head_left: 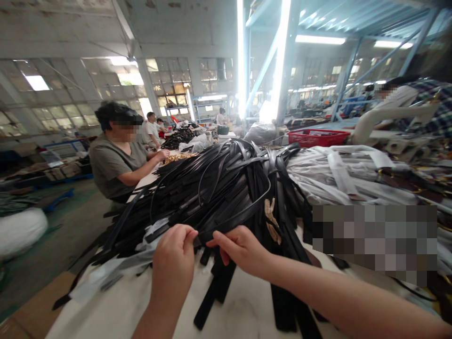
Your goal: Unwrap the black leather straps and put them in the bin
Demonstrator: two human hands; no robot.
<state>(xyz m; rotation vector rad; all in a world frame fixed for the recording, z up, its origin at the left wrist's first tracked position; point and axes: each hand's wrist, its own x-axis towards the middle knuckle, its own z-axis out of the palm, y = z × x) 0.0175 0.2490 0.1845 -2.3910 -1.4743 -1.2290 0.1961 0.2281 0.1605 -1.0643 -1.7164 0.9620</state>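
My left hand (175,250) pinches the end of a black strap (231,221) between thumb and fingers. Close by on the right, my right hand (243,249) grips the same strap a short way along, its fingers curled. From there the strap loops up and over a large heap of black straps (226,183) on the white table (240,301). Beside and behind my left hand lies a thin whitish strip (120,269), partly hidden by that hand. A crumpled tan strip (271,221) rests on the heap beyond my right hand.
White-wrapped strips (339,172) are piled at the right, with a red plastic basket (318,137) behind them. Across the table at the left a co-worker (118,155) handles small gold-coloured pieces (176,158). Another person (416,101) bends over a machine (384,125) at far right.
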